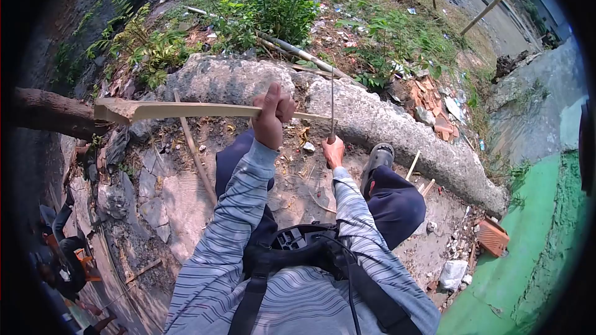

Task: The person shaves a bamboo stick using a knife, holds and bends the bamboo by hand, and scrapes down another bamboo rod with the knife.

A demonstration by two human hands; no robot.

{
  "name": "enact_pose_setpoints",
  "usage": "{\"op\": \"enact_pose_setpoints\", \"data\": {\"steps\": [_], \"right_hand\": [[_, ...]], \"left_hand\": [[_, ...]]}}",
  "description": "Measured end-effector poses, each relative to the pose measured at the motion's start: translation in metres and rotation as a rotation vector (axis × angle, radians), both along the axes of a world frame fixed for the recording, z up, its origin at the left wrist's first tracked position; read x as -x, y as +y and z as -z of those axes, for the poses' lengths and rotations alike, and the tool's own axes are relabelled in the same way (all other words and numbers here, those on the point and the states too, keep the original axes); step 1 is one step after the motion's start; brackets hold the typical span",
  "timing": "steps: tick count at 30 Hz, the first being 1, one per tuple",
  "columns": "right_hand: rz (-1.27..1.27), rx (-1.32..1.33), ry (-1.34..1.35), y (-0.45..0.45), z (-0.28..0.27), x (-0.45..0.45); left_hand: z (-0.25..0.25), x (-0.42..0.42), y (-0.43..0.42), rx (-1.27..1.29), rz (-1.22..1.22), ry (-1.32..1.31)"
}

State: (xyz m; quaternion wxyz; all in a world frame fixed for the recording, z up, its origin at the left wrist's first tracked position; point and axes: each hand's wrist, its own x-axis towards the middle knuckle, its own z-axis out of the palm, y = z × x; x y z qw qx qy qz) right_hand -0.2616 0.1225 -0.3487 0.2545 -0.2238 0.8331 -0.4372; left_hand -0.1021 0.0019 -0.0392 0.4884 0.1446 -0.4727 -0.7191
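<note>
My left hand (272, 116) is closed in a fist, thumb up, round a long pale bamboo strip (192, 110). The strip's broad end lies to the left, by a dark log (59, 113), and its thin end runs right as far as the blade. In my right hand (333, 151) is the brown handle of a knife (333, 99). Its long thin blade stands away from me, seen nearly edge-on, and crosses the strip's thin end. Whether blade and strip touch, I cannot tell.
A rough concrete kerb (397, 127) curves across in front of my feet, with shrubs (273, 6) and litter beyond. A stick (195, 152) lies at left. On the right are a broken brick (492, 238) and a green surface (528, 211). Another person (68, 248) sits at lower left.
</note>
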Motion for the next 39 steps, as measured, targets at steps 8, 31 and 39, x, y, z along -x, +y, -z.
{"op": "enact_pose_setpoints", "data": {"steps": [8,31,39], "right_hand": [[-0.017,0.208,0.059,-0.014,-0.018,-0.020],[-0.001,0.271,0.071,-0.024,-0.017,-0.019],[0.045,0.238,0.096,-0.021,-0.013,-0.022]], "left_hand": [[-0.001,0.006,0.000,-0.007,-0.085,-0.006],[-0.004,0.007,-0.003,-0.027,-0.118,0.003],[-0.003,0.006,-0.003,0.002,-0.095,0.006]]}}
